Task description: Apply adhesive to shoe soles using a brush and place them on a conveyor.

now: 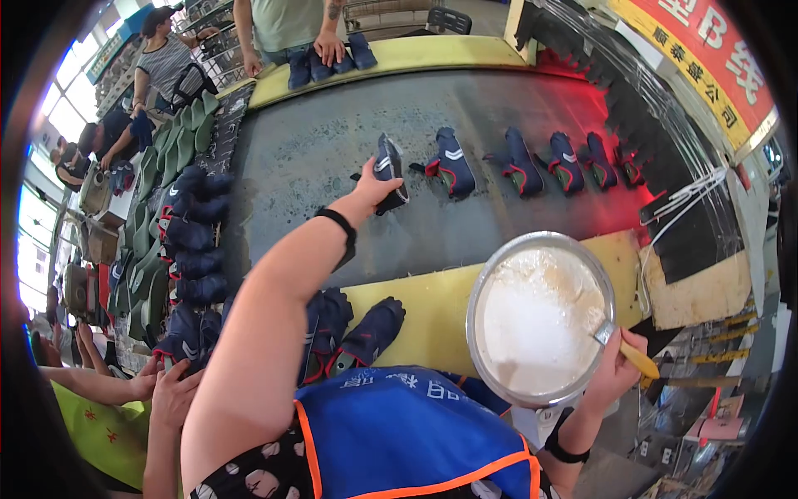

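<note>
My left hand (376, 188) reaches far over the grey belt, its fingers closed around a dark blue shoe upper (387, 160) with white stripes. Part of that upper is covered by the hand. At the lower right, my right hand (614, 376) grips a brush (638, 360) with a yellow handle and a metal collar. The bristle end rests in white paste (532, 328) inside a round metal bowl (475, 333), and the hand is right at the bowl's rim. Right of the held upper, several navy shoe uppers with red edging, such as the closest one (453, 164), lie in a row.
Yellow padded ledges (432, 295) border the grey belt (299, 158). Navy shoes (370, 333) sit beside my left arm, more stacked at left next to green soles (150, 274). A co-worker's hands (170, 395) touch shoes at lower left; another person's hand (329, 48) handles shoes across the belt.
</note>
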`<state>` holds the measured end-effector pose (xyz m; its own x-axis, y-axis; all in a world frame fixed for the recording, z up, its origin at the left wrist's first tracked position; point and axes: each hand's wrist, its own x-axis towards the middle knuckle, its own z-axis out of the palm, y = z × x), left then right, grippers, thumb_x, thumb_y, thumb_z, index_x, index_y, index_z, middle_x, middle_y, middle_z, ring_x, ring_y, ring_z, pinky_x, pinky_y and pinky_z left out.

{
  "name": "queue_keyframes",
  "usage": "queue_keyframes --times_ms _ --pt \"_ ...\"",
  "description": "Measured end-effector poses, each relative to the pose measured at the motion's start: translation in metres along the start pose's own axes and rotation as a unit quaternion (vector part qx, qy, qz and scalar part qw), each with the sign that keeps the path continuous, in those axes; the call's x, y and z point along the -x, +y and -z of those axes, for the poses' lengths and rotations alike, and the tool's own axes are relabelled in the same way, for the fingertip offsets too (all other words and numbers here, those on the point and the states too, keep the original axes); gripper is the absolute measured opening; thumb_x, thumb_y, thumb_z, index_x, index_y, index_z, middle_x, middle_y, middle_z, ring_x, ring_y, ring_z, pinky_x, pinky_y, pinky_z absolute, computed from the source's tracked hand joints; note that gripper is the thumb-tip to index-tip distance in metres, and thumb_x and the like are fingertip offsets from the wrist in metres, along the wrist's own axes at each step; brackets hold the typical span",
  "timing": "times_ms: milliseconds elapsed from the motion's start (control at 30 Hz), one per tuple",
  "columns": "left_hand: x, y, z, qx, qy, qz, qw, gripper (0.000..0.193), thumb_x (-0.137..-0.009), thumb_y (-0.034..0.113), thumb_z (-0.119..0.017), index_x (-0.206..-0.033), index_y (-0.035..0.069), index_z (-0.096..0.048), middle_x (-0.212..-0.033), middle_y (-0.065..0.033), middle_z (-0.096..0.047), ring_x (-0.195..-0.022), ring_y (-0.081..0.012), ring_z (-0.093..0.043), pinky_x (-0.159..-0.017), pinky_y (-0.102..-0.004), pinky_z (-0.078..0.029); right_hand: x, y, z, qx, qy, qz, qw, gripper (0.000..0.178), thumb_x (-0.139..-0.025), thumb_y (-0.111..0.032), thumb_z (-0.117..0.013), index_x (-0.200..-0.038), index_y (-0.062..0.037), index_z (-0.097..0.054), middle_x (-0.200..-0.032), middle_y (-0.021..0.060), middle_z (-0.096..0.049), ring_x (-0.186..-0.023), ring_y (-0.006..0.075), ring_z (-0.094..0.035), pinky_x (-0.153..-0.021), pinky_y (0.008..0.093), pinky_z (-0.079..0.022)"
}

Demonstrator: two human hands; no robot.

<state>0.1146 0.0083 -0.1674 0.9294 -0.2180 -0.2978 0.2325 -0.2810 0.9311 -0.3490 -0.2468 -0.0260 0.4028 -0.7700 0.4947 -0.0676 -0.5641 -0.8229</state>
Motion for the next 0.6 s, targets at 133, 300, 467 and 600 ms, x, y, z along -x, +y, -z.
queue_keyframes --times_ms 133,300,467,600 --pt "-0.038 -0.026 -0.008 -0.363 -0.056 0.016 0.93 0.1 -0.079 0.041 -0.076 -0.158 0.015 -0.02 -0.135 -0.0238 -0.058 -0.119 -0.0357 -0.061 -0.1 -0.0398 -0.049 0.001 0.001 0.006 0.011 -0.011 -0.013 1.0 0.006 -0.096 0.002 -0.059 -0.101 0.003 -0.055 -0.092 0.0035 -0.054 -0.08 0.0088 -0.052 -0.073 0.0219 -0.045" --pt "-0.014 0.015 -0.004 -0.503 -0.173 -0.091 0.842 0.069 -0.077 0.061 -0.067 -0.117 0.005 -0.07 -0.113 -0.0194 -0.07 -0.108 -0.0346 -0.066 -0.093 -0.0431 -0.052 -0.005 -0.006 0.009 0.123 -0.015 -0.013 0.992 0.012 -0.101 -0.008 -0.057 -0.105 0.0028 -0.057 -0.092 0.0047 -0.055 -0.083 0.0124 -0.053 -0.077 0.025 -0.046" --pt "0.051 0.078 0.082 -0.512 -0.055 -0.082 0.854 0.045 -0.072 0.046 -0.074 -0.087 0.004 -0.077 -0.091 -0.016 -0.074 -0.089 -0.0325 -0.07 -0.077 -0.043 -0.056 -0.006 -0.021 -0.006 0.103 -0.028 0.087 0.991 0.023 -0.092 -0.015 -0.072 -0.093 0.0069 -0.066 -0.088 0.0175 -0.068 -0.077 0.0285 -0.063 -0.074 0.0426 -0.053" --pt "0.093 0.098 0.203 -0.53 0.122 -0.068 0.836 0.036 -0.069 0.04 -0.078 -0.082 0.007 -0.077 -0.089 -0.0124 -0.074 -0.084 -0.028 -0.072 -0.073 -0.0409 -0.059 -0.007 -0.034 -0.014 0.088 -0.021 0.156 0.984 0.021 -0.089 -0.012 -0.076 -0.087 0.0068 -0.066 -0.085 0.0185 -0.067 -0.077 0.0276 -0.063 -0.072 0.0397 -0.053"
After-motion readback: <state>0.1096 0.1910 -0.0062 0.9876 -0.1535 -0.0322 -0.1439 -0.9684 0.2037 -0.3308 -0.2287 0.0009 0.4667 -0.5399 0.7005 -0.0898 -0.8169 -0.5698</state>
